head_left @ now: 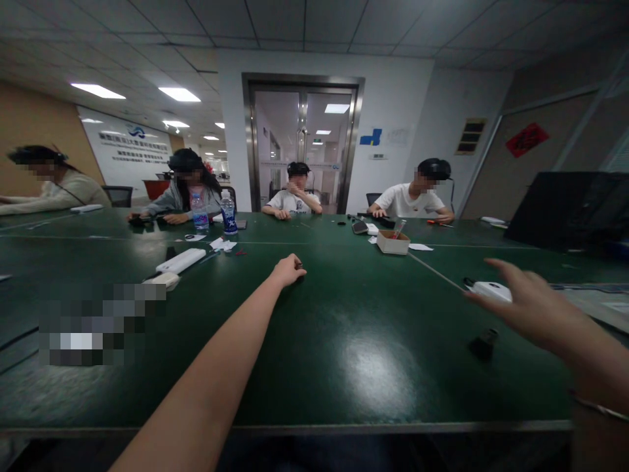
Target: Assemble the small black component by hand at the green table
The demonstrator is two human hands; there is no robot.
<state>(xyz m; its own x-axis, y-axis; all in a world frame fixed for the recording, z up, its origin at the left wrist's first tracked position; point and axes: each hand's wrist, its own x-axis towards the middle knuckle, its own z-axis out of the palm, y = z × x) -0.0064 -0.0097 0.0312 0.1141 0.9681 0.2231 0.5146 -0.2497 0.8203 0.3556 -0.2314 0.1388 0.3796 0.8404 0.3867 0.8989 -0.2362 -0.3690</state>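
My left hand (289,269) is stretched far out over the green table (334,314), its fingers curled together near the surface. A small dark thing shows at the fingertips, too little of it to name. On the right, my right hand (523,298) hovers above the table with thumb and fingers apart and nothing between them. Below it lies a small dark object with a greyish, shiny end (486,342), blurred, and not touched by the hand. A white device (489,290) with a dark cable sits just behind my right fingers, partly covered by them.
An open box (393,242) stands beyond my hands. Two bottles (228,213), a white power strip (181,261) and scraps of paper (223,244) lie to the left. Several people sit along the far side. A dark monitor-like shape (565,210) is at right.
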